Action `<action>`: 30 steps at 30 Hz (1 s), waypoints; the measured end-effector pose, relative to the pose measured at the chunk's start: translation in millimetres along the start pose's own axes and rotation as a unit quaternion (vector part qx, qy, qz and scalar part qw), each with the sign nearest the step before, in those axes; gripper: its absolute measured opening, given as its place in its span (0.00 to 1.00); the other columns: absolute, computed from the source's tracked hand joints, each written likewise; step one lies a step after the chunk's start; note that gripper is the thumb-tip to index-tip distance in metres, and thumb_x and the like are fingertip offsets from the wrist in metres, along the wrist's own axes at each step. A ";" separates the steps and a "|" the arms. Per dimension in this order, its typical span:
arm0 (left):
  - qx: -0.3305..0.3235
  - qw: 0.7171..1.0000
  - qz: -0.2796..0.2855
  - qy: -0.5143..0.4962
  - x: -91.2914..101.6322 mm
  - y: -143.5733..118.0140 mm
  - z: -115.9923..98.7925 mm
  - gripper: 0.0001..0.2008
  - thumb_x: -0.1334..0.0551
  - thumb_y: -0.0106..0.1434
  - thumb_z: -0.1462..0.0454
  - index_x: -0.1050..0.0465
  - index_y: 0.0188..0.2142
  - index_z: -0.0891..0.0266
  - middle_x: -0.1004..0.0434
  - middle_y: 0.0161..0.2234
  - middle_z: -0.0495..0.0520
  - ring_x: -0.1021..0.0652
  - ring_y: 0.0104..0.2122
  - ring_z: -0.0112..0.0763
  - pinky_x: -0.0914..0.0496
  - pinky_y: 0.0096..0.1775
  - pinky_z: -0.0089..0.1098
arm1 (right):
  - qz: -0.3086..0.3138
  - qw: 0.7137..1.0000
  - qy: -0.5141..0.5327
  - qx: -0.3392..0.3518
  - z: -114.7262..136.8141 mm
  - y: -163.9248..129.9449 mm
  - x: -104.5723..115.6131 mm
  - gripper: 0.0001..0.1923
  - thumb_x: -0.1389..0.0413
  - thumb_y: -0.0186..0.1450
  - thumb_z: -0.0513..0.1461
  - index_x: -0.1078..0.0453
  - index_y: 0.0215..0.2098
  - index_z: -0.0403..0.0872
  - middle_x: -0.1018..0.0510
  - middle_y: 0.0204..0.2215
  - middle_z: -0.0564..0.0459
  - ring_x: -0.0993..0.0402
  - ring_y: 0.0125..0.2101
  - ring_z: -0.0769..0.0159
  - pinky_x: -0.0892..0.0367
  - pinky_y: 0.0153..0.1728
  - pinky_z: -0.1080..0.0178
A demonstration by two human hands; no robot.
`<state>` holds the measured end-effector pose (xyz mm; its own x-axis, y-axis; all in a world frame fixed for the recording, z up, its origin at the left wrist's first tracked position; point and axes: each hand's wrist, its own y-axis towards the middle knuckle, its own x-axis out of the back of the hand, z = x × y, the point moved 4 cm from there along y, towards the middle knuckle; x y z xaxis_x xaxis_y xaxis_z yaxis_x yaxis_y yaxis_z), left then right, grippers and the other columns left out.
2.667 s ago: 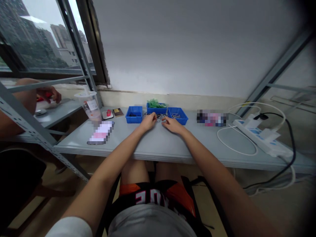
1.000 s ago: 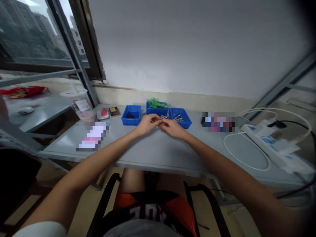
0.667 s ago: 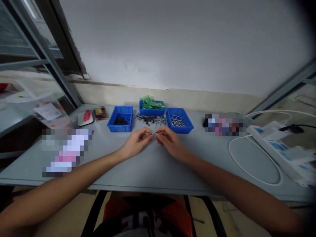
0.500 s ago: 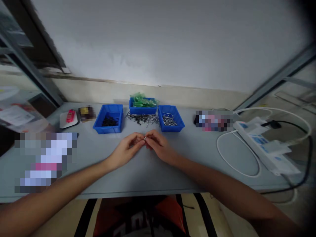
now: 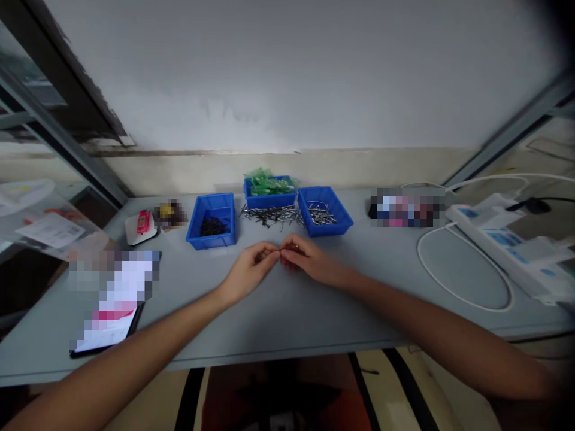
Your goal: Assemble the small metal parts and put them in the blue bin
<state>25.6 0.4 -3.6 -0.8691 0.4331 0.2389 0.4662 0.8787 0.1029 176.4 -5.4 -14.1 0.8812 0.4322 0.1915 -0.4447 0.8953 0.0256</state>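
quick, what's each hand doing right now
Left hand: fingers pinched shut at the right hand's fingertips; what they pinch is too small to tell.
Right hand: fingers pinched shut likewise; contents cannot be told.

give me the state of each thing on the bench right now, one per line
left hand: fingertips pinched, meeting the right hand's; what they hold is too small to tell
right hand: fingertips pinched against the left's
left blue bin: open, small dark parts inside
middle blue bin: open, heaped with green pieces
right blue bin: open, metal pins inside
loose metal pins: scattered on the bench
phone: flat, screen lit
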 end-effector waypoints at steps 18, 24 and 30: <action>-0.089 0.992 -0.074 0.058 -1.0 -3.6 -12.3 0.10 0.38 0.59 0.58 0.32 0.29 0.63 0.27 0.27 0.49 0.27 0.30 0.28 0.32 0.34 0.29 | 0.084 0.987 -0.133 0.010 14.1 -8.7 1.0 0.09 0.47 0.66 0.44 0.32 0.33 0.47 0.25 0.30 0.54 0.30 0.31 0.69 0.37 0.35 0.64; -0.085 0.993 -0.064 0.039 -5.4 -1.7 -9.2 0.08 0.40 0.58 0.59 0.35 0.30 0.63 0.30 0.25 0.47 0.28 0.27 0.27 0.34 0.32 0.29 | 0.119 0.985 -0.121 -0.002 11.9 -6.3 8.6 0.08 0.45 0.65 0.43 0.31 0.37 0.46 0.25 0.31 0.54 0.29 0.31 0.69 0.35 0.34 0.64; -0.113 0.991 -0.047 0.060 -2.5 1.2 -14.2 0.11 0.41 0.61 0.56 0.31 0.32 0.63 0.30 0.23 0.48 0.30 0.25 0.26 0.36 0.30 0.28 | 0.104 0.978 -0.181 0.028 11.4 -2.2 9.0 0.11 0.44 0.64 0.46 0.30 0.37 0.46 0.27 0.26 0.57 0.33 0.27 0.71 0.38 0.30 0.66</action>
<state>30.7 -2.5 9.6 -0.8906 0.3125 0.3304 0.4211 0.8411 0.3395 183.5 -4.8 -1.3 0.6604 0.5296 0.5324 -0.6259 0.7799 0.0005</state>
